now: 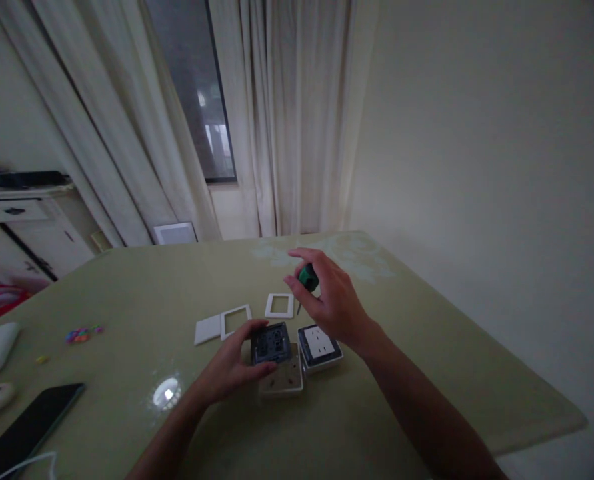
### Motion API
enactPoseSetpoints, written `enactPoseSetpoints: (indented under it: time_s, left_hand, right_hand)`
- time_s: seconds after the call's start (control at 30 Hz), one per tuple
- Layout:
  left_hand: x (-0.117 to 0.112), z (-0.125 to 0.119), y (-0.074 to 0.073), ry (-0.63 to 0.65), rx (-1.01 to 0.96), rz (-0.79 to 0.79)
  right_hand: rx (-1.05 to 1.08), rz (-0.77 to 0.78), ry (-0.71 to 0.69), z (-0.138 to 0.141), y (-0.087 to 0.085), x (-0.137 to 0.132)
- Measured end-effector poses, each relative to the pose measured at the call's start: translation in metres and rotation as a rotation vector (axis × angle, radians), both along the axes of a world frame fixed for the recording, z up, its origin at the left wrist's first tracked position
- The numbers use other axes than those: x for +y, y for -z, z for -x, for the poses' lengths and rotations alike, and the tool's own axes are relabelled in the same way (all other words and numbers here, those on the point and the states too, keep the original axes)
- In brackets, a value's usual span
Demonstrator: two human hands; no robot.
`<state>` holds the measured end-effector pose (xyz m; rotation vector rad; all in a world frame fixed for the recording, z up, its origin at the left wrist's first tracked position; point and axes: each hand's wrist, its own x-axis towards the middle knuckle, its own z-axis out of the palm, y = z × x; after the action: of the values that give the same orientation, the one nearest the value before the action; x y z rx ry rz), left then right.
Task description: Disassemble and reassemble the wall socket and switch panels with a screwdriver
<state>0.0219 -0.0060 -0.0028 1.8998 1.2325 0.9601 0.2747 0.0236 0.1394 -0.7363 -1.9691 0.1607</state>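
My left hand [231, 365] is curled round the left side of a dark grey switch module [271, 343] that rests on a pale back box [281, 381] on the green table [127, 293]. My right hand [329, 297] hovers above and behind it, fingers closed on the green-and-black handle of a screwdriver [307, 277] whose thin tip points down at the table. Just right of the module sits a wall socket [319, 345] with a white face in a dark frame.
Two white square frames [279, 305] [235, 321] and a white cover plate [207, 329] lie beyond the hands. A black phone [29, 427], a white cable, small coloured bits [81, 333] and white objects lie at the left. Curtains, a window and a cabinet stand behind.
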Motion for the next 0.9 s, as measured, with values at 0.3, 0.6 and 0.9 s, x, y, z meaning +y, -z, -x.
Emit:
enactPoseSetpoints:
  time_s: [0.3,0.6,0.9]
  left_hand:
    - [0.01,0.001,0.012,-0.167,-0.13,-0.082]
    - [0.003,-0.004,0.004,-0.144,-0.081,-0.248]
    - [0.019,-0.018,0.021,-0.281,-0.396,-0.055]
  right_hand:
    - [-0.379,0.332,0.005,0.02,0.034,0.027]
    - [-0.345,0.66,-0.216,0.029,0.064,0.058]
    - [-0.249,0.593,-0.033,0.037,0.064,0.059]
